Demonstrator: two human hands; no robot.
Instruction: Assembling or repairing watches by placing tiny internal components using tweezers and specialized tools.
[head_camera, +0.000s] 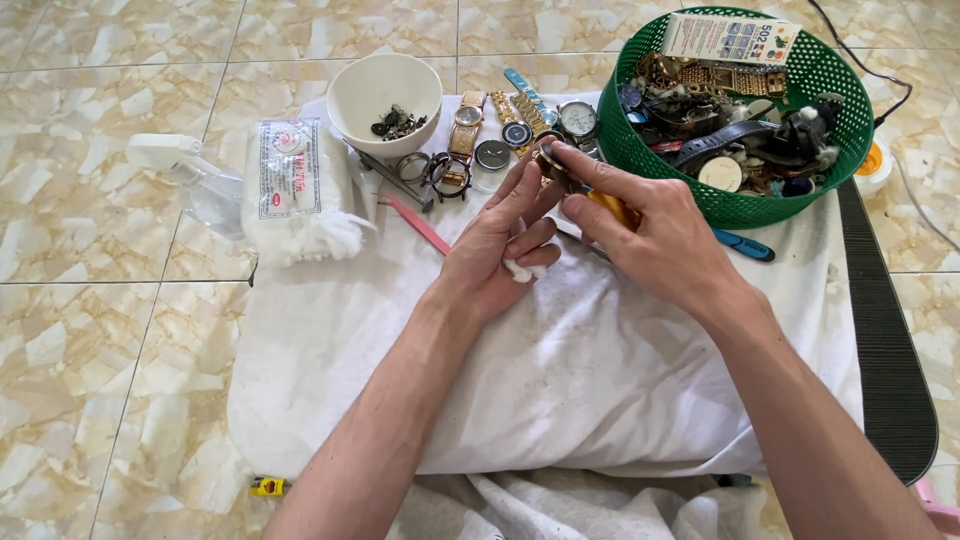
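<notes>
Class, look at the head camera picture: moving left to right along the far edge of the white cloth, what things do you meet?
Clear spray bottle → bag of cotton wool → white bowl → row of wristwatches → green basket of watch parts → orange-and-white round container.

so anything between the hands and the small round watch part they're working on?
Nothing visible. The left hand and right hand both already pinch the small round gold-toned watch part at the fingertips, above the white cloth. A cotton wad sits tucked under the left hand's curled fingers, clear of the part.
</notes>
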